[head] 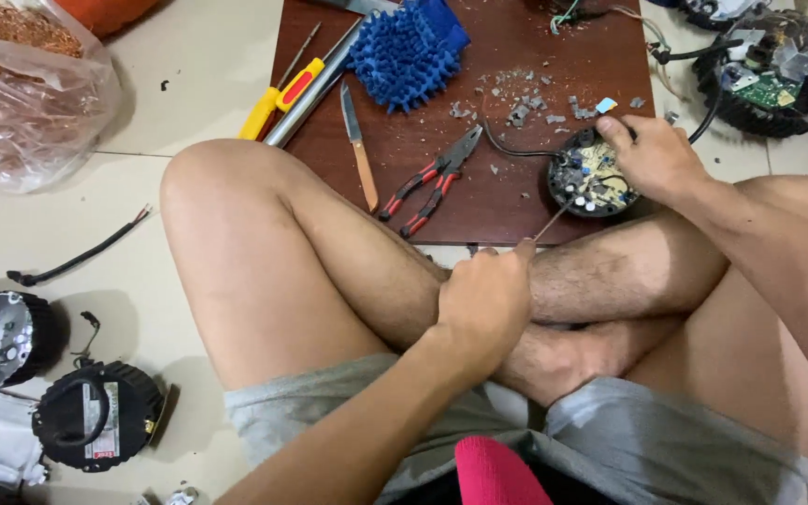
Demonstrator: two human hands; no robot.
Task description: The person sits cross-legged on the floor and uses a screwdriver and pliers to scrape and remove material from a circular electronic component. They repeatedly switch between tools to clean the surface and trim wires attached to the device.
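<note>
I sit cross-legged on the floor. My right hand (pixel 652 157) grips a round black circuit board module (pixel 586 178) that rests on the near edge of a dark red wooden board (pixel 516 56). A black cable runs off the module. My left hand (pixel 483 299) rests on my shin and is shut on a thin metal tool (pixel 550 223), whose tip touches the module's near edge. Red-handled pliers (pixel 427 182) lie just left of the module.
On the board lie a knife (pixel 359 150), a yellow-and-red screwdriver (pixel 282 95), a metal rod, a blue mop-like cloth (pixel 406 49) and grey debris. Round black motor parts sit at the lower left (pixel 95 416) and upper right (pixel 767 67). A plastic bag (pixel 21 89) lies at the upper left.
</note>
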